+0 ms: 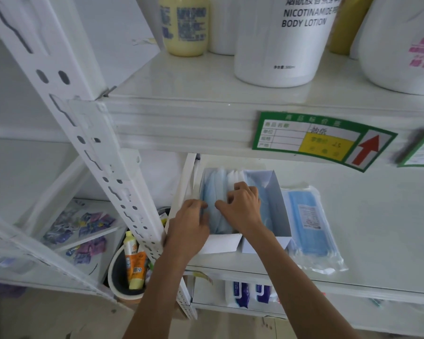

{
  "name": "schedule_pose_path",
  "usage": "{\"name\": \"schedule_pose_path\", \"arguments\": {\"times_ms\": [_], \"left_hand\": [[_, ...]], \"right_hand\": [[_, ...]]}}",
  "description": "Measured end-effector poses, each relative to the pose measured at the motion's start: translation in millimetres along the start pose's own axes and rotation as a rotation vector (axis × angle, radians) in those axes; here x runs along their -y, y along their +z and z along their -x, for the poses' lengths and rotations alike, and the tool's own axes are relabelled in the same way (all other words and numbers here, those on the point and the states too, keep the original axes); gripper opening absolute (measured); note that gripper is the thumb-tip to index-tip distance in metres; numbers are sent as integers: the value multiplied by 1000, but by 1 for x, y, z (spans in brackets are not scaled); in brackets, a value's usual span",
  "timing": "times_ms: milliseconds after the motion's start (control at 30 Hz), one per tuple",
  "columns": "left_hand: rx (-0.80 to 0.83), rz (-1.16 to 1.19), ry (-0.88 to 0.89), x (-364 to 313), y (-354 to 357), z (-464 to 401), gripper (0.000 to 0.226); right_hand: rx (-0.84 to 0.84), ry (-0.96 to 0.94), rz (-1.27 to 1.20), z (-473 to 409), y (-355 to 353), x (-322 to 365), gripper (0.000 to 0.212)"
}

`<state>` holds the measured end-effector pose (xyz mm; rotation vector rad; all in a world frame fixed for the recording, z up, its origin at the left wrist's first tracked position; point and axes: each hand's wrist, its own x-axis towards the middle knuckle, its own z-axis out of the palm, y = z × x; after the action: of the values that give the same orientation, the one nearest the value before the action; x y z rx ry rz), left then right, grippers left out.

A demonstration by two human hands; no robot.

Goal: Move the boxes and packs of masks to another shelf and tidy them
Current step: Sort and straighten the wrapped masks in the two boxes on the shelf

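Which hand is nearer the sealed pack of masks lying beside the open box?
Right. The right hand is in the open box, next to the sealed pack; the left hand is at the box's far side.

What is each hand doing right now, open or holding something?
Left hand: fingers curled on the blue masks in the open box.
Right hand: pinching the same masks.

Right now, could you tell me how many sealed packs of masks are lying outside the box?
1: the sealed pack of masks lies flat on the shelf, right of the open box. Others may be hidden behind the box.
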<state>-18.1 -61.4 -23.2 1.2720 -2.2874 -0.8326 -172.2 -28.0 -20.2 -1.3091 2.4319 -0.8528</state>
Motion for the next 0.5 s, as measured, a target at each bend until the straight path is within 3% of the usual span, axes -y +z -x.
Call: {"name": "schedule_pose_path", "arguments": {"times_ms": [267, 367, 433, 500], "left_hand": [[-97, 199, -118, 4, -3, 0, 28], [-125, 219, -133, 7, -1, -1, 26], [-135, 226, -143, 9, 0, -2, 25], [-134, 227, -149, 10, 2, -3, 24]], "right_hand": [[-73, -59, -7, 4, -7, 13, 32], [-124, -25, -193, 4, -13, 12, 21], [-167, 34, -354, 3, -23, 9, 32], [-197, 85, -473, 3, -42, 3, 28]]}}
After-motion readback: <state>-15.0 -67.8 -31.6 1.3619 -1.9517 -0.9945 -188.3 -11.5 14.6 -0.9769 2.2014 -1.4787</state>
